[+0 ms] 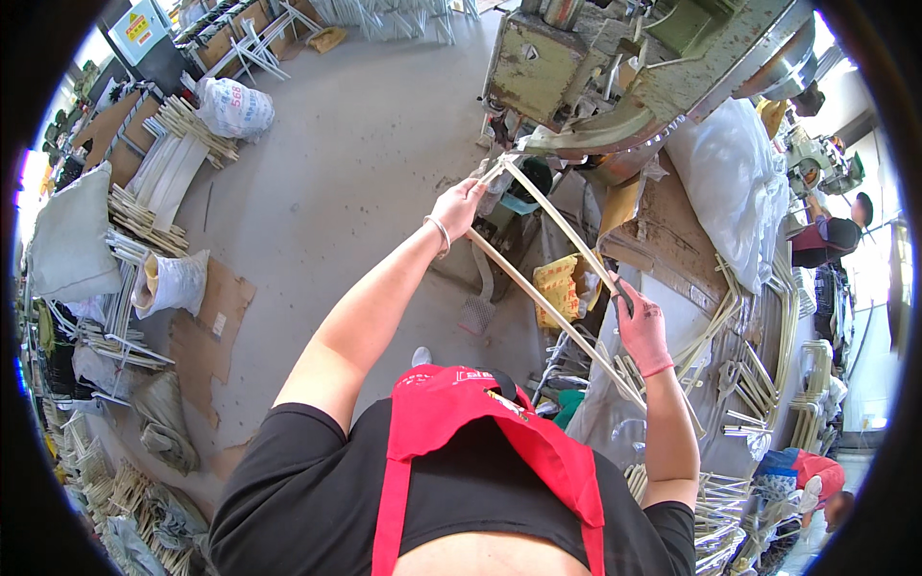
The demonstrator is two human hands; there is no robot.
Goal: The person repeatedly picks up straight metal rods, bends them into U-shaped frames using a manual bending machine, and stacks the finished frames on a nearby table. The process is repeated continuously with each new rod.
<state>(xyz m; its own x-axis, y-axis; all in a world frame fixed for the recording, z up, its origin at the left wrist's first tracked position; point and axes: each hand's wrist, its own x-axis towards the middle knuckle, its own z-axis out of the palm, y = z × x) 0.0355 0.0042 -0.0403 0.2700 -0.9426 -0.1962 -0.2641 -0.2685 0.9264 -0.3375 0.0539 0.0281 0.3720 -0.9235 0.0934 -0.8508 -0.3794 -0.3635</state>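
My left hand point(459, 205), bare with a bracelet at the wrist, is closed around one end of a cream metal tube frame point(557, 219), just below the machine's lower jaw. The frame's corner touches or nearly touches the machine; the exact contact is too small to tell. My right hand point(642, 331), in a pink glove, grips the upper tube further along. Something dark lies along its fingers, and I cannot tell what it is. A second long tube point(557, 317) slants from beneath my left hand down to the right.
The worn green machine point(538, 72) stands ahead. Beneath it are a yellow-printed sack point(557, 288) and an open cardboard box point(663, 230). Bent tubes point(759, 384) are heaped at right. Tube stacks and white sacks point(233, 108) line the left. Other people point(831, 235) are at far right.
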